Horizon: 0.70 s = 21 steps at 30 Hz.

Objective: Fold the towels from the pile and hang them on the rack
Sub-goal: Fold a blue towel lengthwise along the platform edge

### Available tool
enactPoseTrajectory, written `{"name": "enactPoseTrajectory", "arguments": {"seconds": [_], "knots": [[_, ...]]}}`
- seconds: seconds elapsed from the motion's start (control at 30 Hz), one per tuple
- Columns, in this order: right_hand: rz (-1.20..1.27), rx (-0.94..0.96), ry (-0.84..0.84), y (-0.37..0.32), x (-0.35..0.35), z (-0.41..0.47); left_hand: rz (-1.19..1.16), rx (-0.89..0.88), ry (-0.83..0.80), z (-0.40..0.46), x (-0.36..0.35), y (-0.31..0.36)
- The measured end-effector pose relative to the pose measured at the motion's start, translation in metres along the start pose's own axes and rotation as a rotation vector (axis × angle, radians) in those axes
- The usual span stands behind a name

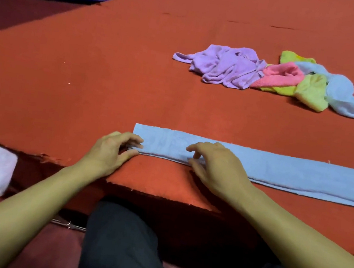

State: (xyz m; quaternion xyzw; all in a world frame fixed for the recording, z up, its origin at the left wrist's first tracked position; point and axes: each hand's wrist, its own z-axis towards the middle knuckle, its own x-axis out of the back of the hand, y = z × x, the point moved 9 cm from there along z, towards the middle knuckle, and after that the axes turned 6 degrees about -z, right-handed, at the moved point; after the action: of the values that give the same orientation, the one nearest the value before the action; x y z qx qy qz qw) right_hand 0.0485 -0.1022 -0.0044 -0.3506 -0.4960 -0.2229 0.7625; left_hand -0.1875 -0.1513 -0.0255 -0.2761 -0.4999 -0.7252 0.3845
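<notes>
While the blue towel [256, 168] lies as a long folded strip along the counter [88, 83] near edge, the left hand [111, 150] pinches its left end corner and the right hand [210, 162] pinches the near folded edge, probably to align layers. Towel pile [279, 76] sits well apart, beyond.

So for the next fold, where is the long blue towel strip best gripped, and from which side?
Probably at its left short end, from the near side: the blue towel strip lies flat with that end free by the table edge, where the left hand already pinches the near corner; its right end runs out of view.
</notes>
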Motion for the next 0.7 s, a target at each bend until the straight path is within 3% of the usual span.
{"name": "enactPoseTrajectory", "arguments": {"seconds": [0.13,0.27,0.43,0.7], "knots": [[-0.048,0.015,-0.078,-0.003,-0.015,0.008,-0.140,0.110,-0.004,0.007,0.007,-0.008],[0.028,-0.055,-0.076,0.006,-0.009,0.022,-0.137,0.141,0.109,0.040,0.018,-0.012],[0.057,-0.101,-0.050,0.014,-0.007,0.035,-0.068,0.264,-0.090,0.066,-0.005,-0.043],[0.071,-0.134,-0.014,0.027,-0.001,0.021,-0.165,0.358,-0.122,0.070,-0.007,-0.050]]}}
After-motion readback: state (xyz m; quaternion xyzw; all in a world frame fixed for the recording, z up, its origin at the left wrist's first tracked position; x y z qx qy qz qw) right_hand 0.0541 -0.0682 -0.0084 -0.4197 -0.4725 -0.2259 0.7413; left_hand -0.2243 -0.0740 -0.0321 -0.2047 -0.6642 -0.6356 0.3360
